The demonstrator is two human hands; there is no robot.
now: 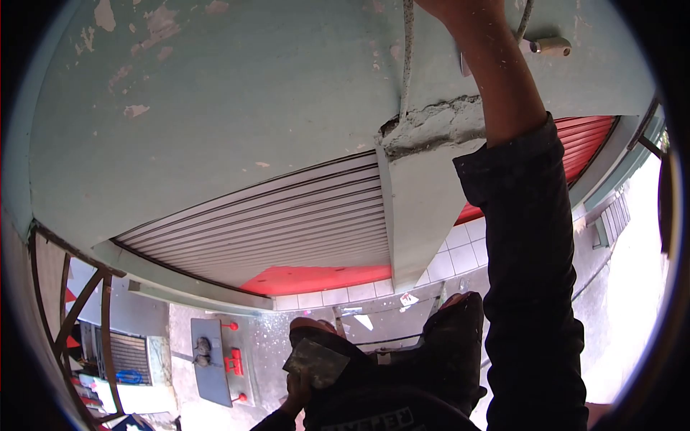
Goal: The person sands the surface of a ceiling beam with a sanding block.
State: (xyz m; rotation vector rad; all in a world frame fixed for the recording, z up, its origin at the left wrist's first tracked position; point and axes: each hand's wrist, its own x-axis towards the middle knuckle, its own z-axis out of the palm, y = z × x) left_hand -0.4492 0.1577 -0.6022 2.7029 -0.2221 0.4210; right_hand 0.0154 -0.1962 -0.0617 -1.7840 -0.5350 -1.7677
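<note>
A person works close against a peeling green wall point(215, 93), the left hand point(298, 388) low at the body and closed on a flat grey plate point(321, 361). The fingers bend around its near left edge, thumb placement unclear; the plate sits tilted, beside the dark trousers point(460, 337). The right hand point(467, 8) reaches up past the cracked ledge point(438, 123), near a grey cord point(408, 57); its fingers lie beyond the top of the view, so their opening and any hold cannot be told.

The plate looks thin, stiff and fairly light, likely sturdier than it is easy to keep level. Its smudged face could prove slick or gritty, and its corners could catch. The surest hold would be a firm pinch well in from the edge, with the palm beneath. Well below stands a dark table point(210, 381).
</note>
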